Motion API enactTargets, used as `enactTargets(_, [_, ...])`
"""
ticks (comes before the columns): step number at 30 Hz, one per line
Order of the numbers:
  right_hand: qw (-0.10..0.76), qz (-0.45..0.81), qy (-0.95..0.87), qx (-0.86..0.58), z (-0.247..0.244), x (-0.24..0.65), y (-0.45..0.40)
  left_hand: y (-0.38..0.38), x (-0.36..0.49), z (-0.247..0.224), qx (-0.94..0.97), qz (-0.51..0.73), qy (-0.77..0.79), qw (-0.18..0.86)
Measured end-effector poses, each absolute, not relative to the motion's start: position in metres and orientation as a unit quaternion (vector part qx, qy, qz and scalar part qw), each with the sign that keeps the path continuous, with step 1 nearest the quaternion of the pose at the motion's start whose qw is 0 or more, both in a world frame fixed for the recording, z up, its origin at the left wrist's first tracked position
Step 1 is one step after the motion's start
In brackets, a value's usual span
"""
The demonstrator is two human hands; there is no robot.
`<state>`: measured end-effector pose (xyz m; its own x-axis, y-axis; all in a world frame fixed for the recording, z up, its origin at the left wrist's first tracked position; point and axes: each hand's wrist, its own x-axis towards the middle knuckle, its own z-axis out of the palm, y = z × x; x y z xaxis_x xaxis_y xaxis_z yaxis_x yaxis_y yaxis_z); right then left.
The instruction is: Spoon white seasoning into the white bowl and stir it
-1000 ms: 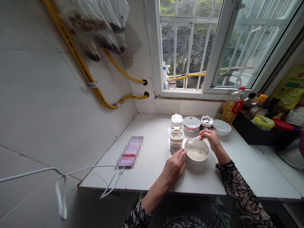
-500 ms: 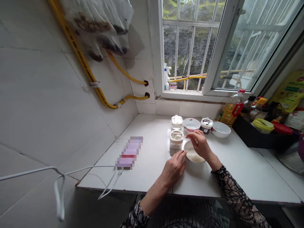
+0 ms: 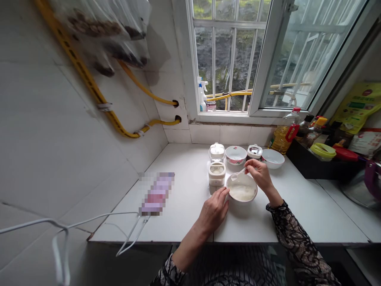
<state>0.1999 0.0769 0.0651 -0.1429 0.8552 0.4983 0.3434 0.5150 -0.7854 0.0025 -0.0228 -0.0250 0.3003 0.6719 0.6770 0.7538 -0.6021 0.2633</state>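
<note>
My right hand (image 3: pixel 259 173) pinches the handle of a small white spoon (image 3: pixel 235 176), whose bowl is over the left rear part of a white bowl (image 3: pixel 242 198). Pale, whitish contents lie in that bowl. At the bowl's left rim rests my left hand (image 3: pixel 214 207), fingers extended and touching the rim. A white-lidded jar (image 3: pixel 217 174) with pale contents stands just left of the bowl. Behind it is another white-lidded jar (image 3: pixel 217 151).
Farther back stand a flowered bowl (image 3: pixel 235 155), a dark jar (image 3: pixel 254 151) and a white bowl (image 3: pixel 273 159). An oil bottle (image 3: pixel 282 133) and a black condiment box (image 3: pixel 303 162) are at the right. A white wire stand (image 3: pixel 131 234) crosses the front left.
My right hand has moved the spoon from the open front jar to above the bowl. My left hand stays at the bowl's rim. The view has shifted slightly.
</note>
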Motion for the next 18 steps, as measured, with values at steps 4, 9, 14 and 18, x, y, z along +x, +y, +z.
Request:
enactTargets(4, [0.439,0.223,-0.759,-0.426,0.06,0.197,0.078,-0.022,0.002,-0.026,-0.806,-0.391,-0.441,0.056])
enactTargets(9, [0.381,0.236,-0.793,-0.413,0.051,0.189,0.077,-0.022,0.002,-0.028,-0.808,-0.387,-0.442,0.052])
enactTargets(14, [0.421,0.329,-0.725,-0.435,0.053,0.194,0.08,-0.021,0.001,-0.03,-0.807,-0.388,-0.442,0.049])
enactTargets(18, [0.446,0.393,-0.669,-0.447,0.055,0.198,0.085,-0.021,0.001,-0.029,-0.807,-0.391,-0.439,0.056])
